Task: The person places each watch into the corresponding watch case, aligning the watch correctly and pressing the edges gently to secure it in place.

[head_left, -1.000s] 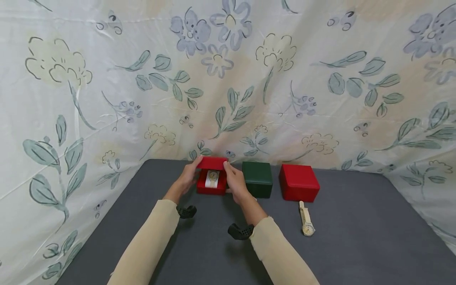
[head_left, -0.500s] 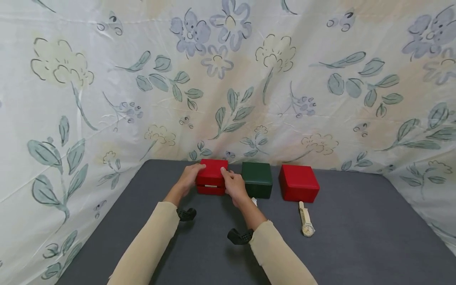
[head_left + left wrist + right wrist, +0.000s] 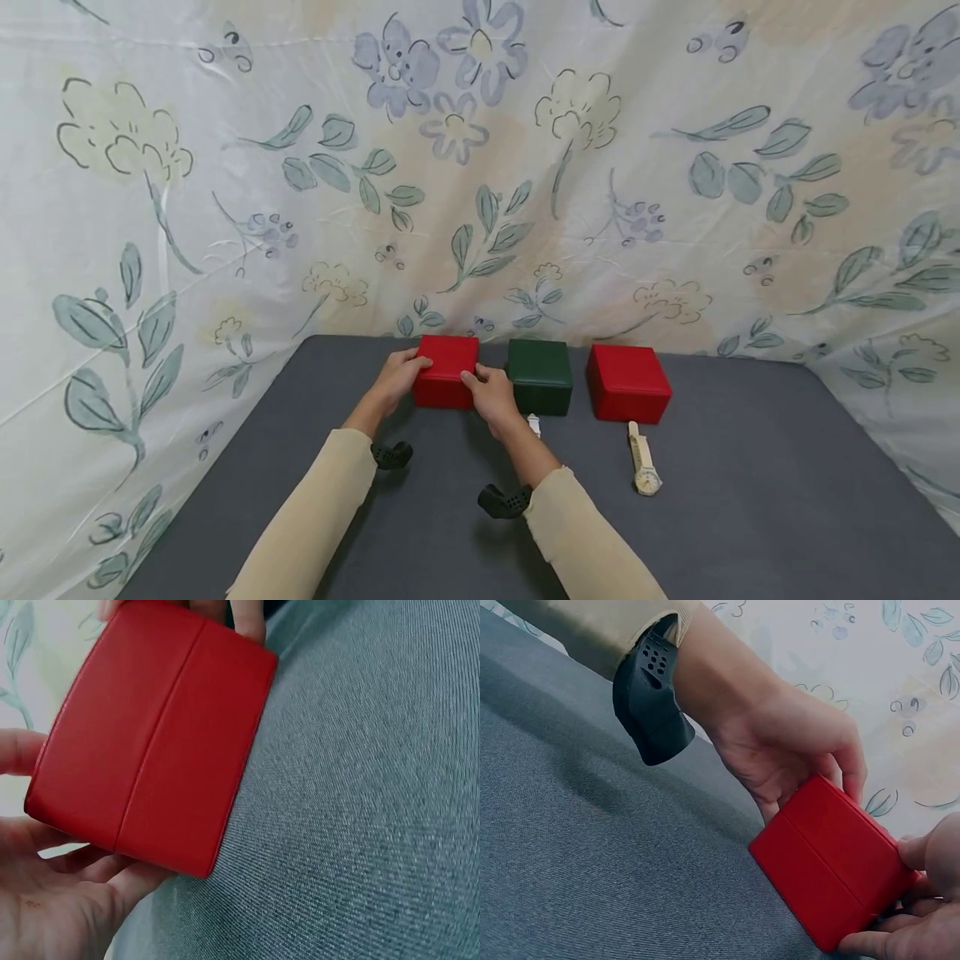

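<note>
A red watch box [image 3: 446,393] stands at the back of the table with its lid down, the front seam closed. My left hand [image 3: 393,382] grips its left side, thumb on the lid and fingers along the side. On the right side my right hand [image 3: 495,397] holds it the same way, its thumb at the lid's edge. The left wrist view shows the box's front [image 3: 150,742] up close, with the left hand [image 3: 60,900] around one end. In the right wrist view both the left hand [image 3: 780,742] and right hand [image 3: 930,926] touch the box [image 3: 829,859]. Its inside is hidden.
A green box [image 3: 540,379] stands just right of my right hand, and another red box [image 3: 630,383] farther right. A cream-strapped watch [image 3: 643,460] lies before that one. A white strap end [image 3: 533,423] shows beside my right wrist. Floral cloth [image 3: 480,167] hangs behind the grey table [image 3: 712,500].
The lid, raised a second ago over a watch on a white cushion, has come down and closed. Both thumbs have moved down with it; the other boxes and the cream-strapped watch stay put.
</note>
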Motion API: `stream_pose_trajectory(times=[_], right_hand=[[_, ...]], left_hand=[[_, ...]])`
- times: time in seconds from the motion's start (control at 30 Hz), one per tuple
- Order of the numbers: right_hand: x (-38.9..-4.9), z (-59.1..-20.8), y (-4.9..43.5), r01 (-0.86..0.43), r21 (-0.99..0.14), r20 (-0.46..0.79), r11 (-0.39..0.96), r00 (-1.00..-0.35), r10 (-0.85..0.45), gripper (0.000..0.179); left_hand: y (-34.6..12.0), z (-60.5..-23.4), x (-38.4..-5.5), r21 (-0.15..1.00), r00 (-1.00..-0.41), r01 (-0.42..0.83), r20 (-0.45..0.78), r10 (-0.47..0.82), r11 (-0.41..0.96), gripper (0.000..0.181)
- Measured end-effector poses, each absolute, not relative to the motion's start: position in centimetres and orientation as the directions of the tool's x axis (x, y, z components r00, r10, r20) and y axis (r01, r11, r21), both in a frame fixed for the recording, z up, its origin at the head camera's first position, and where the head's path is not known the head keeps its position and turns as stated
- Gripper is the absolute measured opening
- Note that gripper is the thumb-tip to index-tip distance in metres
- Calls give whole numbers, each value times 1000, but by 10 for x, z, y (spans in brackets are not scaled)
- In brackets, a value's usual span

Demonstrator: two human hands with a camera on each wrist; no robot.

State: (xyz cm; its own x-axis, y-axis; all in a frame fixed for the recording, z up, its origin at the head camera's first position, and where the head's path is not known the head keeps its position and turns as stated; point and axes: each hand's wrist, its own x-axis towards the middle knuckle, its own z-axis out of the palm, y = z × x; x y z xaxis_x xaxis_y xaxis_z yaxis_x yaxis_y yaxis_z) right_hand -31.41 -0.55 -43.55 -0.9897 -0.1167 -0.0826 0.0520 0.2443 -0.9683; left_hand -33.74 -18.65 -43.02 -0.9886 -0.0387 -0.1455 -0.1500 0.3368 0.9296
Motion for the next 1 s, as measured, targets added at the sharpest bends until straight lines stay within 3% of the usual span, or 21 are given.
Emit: stream_pose_trajectory(times=[0.17,0.3,0.47,0.6,1.0], right_hand=[[-311,-435,-4,30,-948,-65,316,-993,-102,56],[-307,-429,-1,16,-939,-39,343,-997,-59,58],[-303,-413,13,-57,-944,40,326,-998,-58,52],[-300,-399,32,-131,-944,121,304,-991,-52,44],[-299,-389,87,-243,-888,266,390,-964,4,37]], left_hand=[[-184,-429,-340,925,-984,-171,-176,-15,340,58],[-182,-422,-342,891,-988,-145,-151,-20,431,64],[-173,-406,-340,808,-997,-61,-22,-73,585,70],[-156,-392,-333,754,-994,70,110,-21,654,69],[-112,-384,-325,728,-954,300,247,172,617,67]])
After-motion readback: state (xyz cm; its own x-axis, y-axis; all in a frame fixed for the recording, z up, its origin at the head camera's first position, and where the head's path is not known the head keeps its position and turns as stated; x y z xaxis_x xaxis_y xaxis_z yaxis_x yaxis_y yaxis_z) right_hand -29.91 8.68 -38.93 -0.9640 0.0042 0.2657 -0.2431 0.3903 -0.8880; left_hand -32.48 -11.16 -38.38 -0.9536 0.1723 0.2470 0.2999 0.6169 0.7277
